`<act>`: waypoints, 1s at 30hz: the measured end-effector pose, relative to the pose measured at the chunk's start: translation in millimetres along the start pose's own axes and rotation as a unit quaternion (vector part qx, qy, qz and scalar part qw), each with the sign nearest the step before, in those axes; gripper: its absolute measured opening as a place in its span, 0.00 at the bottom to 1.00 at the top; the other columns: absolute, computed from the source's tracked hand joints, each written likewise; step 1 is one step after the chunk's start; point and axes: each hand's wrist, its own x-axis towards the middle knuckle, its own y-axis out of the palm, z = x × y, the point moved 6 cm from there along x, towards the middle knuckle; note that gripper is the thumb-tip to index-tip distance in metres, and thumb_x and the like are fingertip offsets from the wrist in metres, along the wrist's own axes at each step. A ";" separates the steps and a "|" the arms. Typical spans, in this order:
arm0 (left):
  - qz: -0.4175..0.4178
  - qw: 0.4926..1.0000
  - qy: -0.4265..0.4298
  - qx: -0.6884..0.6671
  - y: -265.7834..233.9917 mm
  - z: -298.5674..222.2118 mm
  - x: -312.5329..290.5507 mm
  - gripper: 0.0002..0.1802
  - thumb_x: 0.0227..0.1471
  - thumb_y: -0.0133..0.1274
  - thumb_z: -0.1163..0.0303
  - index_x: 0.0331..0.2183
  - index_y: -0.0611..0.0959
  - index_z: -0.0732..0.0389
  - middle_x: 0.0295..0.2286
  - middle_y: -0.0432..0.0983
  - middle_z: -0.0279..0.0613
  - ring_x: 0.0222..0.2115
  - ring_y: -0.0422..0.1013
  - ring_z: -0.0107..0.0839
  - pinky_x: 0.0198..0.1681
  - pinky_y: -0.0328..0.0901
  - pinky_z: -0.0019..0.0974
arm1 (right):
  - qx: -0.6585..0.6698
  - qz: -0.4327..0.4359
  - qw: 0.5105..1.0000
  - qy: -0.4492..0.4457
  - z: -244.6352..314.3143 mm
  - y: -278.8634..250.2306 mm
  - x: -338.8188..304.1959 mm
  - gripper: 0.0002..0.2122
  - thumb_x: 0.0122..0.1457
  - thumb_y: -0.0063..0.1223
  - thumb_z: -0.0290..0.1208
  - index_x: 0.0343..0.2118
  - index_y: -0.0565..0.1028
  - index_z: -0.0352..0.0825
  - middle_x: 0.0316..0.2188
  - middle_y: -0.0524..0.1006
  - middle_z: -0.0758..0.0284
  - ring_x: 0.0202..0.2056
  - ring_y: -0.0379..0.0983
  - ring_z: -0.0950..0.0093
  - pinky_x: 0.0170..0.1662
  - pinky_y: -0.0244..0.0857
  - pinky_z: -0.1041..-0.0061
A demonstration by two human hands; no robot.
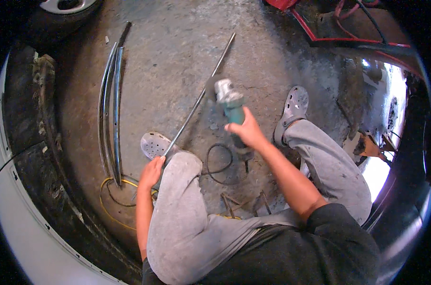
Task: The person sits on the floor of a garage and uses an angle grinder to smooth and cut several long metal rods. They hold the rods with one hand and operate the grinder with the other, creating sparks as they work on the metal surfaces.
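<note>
My right hand (245, 130) grips a teal and grey angle grinder (229, 105), its disc (210, 88) blurred against a long thin metal rod (201, 95) that runs diagonally across the concrete floor. Down by my left knee, my left hand (152, 172) is closed around the rod's near end, holding it. I am crouched, with grey trousers and grey perforated clogs (154, 144) on my feet. The grinder's black cable (217, 166) loops on the floor between my legs.
Curved metal trim strips (111, 104) lie on the floor to the left. A yellow cable (111, 199) coils near them. Small bent metal pieces (246, 204) lie under me. A car tyre (63, 14) sits top left, a red frame (320, 33) top right, vehicle bodywork along the left rim.
</note>
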 end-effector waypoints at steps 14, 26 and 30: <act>-0.041 0.997 -0.030 0.052 6.5 17.0 5.8 0.32 0.67 0.43 0.42 0.35 0.83 0.64 0.30 0.77 0.65 0.35 0.73 0.68 0.38 0.66 0.59 | -0.097 0.040 0.994 -0.007 39.1 5.4 11.8 0.44 0.44 0.71 0.39 0.64 0.63 0.28 0.49 0.79 0.52 0.50 0.76 0.60 0.56 0.68 0.65; -0.052 0.997 -0.017 0.046 5.5 10.2 4.8 0.28 0.67 0.44 0.45 0.35 0.83 0.62 0.31 0.77 0.65 0.36 0.72 0.68 0.37 0.65 0.60 | 0.054 0.029 0.998 0.031 99.9 -79.1 141.2 0.28 0.52 0.65 0.33 0.55 0.66 0.38 0.31 0.76 0.65 0.28 0.77 0.71 0.31 0.73 0.67; -0.063 0.996 -0.021 0.052 6.5 13.3 2.9 0.28 0.67 0.44 0.46 0.35 0.83 0.62 0.31 0.77 0.65 0.36 0.72 0.68 0.37 0.65 0.60 | 0.041 0.034 0.998 0.023 115.6 -63.3 127.5 0.28 0.51 0.65 0.33 0.55 0.65 0.37 0.32 0.76 0.64 0.28 0.76 0.72 0.31 0.74 0.66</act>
